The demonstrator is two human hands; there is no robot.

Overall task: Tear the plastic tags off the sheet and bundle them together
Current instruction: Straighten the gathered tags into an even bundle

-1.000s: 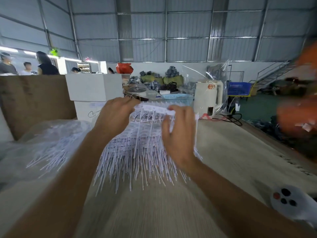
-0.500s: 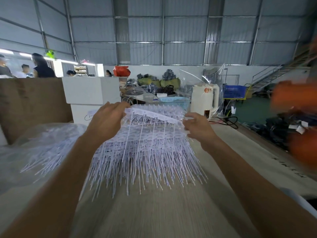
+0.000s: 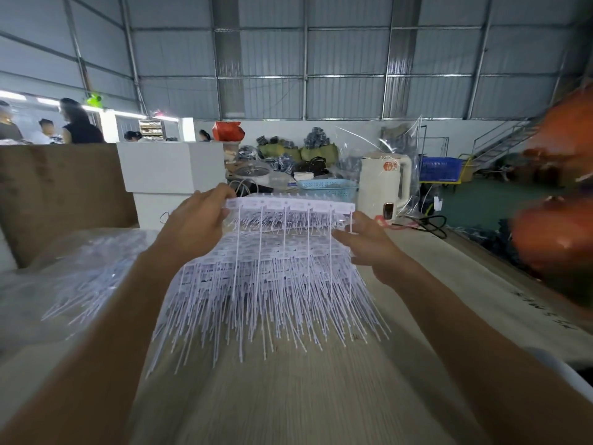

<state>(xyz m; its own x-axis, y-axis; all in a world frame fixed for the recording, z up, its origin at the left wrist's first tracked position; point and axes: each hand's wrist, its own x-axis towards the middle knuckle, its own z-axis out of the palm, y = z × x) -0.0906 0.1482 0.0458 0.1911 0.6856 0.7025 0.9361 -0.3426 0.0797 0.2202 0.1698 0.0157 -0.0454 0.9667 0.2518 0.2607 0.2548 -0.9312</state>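
Now that the right hand (image 3: 369, 242) has let go and hangs open w/ the left hand (image 3: 195, 223) alone pinching the tag strip (image 3: 290, 205), that row's prob. torn free, ready to bundle.

Both bare arms reach forward, hands raised at about the same height.

The left hand (image 3: 195, 220) shows its back to the camera, its fingers curled, pinching the left end of a white plastic strip of tags (image 3: 290, 205). The right hand (image 3: 369, 240) is at the strip's right end, palm turned inward, fingers loosely bent; its exact contact is hard to see.
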